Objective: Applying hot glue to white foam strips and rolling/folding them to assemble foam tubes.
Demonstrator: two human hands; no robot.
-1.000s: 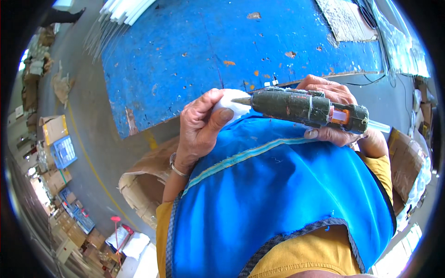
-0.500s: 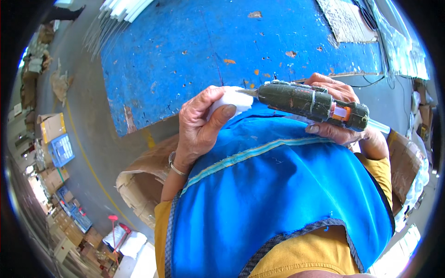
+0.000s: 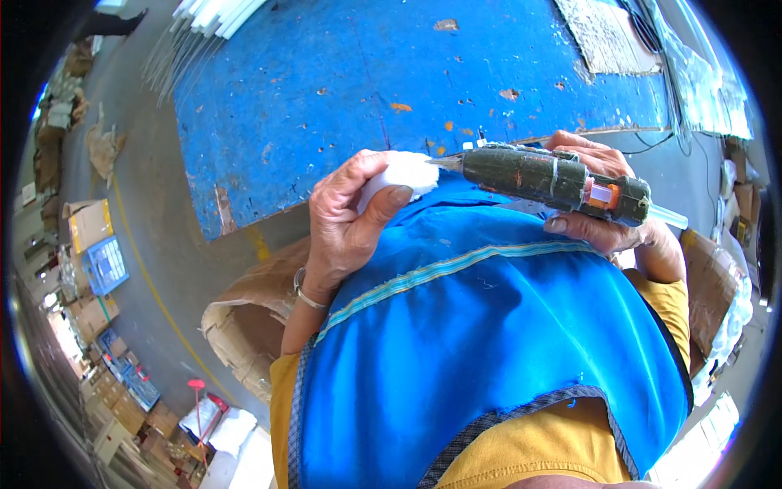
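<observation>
The left hand [image 3: 346, 220] pinches a white foam piece [image 3: 403, 173] above the blue table [image 3: 326, 98]; the right hand [image 3: 607, 216] clamps a glue gun [image 3: 546, 175], nozzle touching the foam. Best to keep the foam steady and squeeze gently. Since 1 second ago, the nozzle has closed onto the foam.

1. My left grip [image 3: 346, 224] holds a foam piece [image 3: 403, 173] just left of the glue gun [image 3: 547, 179]; nozzle tip touching it.
2. Right grip [image 3: 604, 213] wraps the gun, right of the foam.
3. Desk [image 3: 366, 81] lies beyond both grips.
4. Open cardboard box [image 3: 244, 318] on the floor, lower left, beneath my left forearm.
5. Strips [image 3: 199, 20] off the desk's far-left corner.
</observation>
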